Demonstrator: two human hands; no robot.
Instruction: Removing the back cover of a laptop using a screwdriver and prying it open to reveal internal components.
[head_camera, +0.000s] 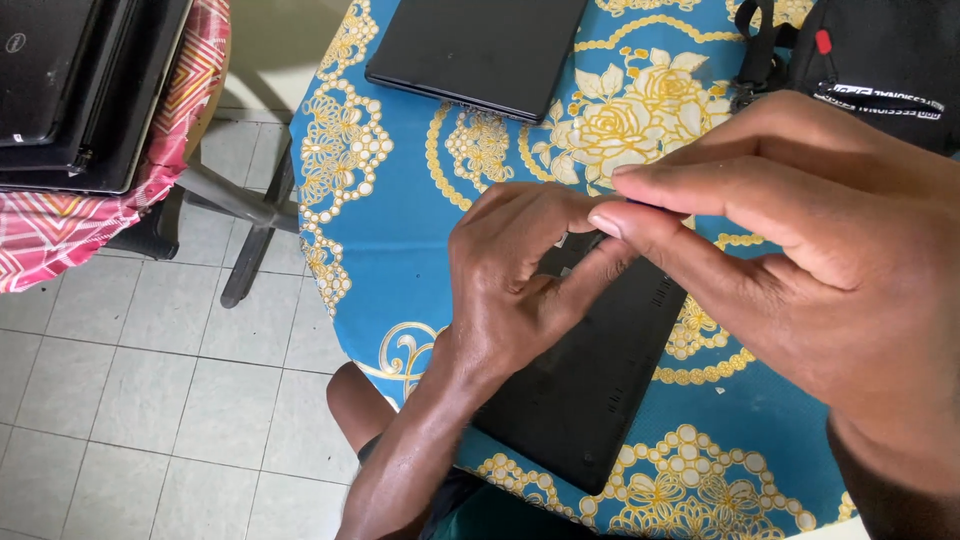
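A black laptop lies bottom side up on the blue table with a gold flower pattern, near the front edge. My left hand rests on its upper left part, fingers curled and pressing down. My right hand hovers close to the camera above the laptop's right side. Its thumb and forefinger are pinched together on something very small and dark, which I cannot make out. The fingertips of both hands nearly meet over the laptop's far edge.
A second closed black laptop lies at the table's far side. A black bag with a strap sits at the far right. On the left, more dark laptops are stacked on a red patterned cloth. Tiled floor lies below.
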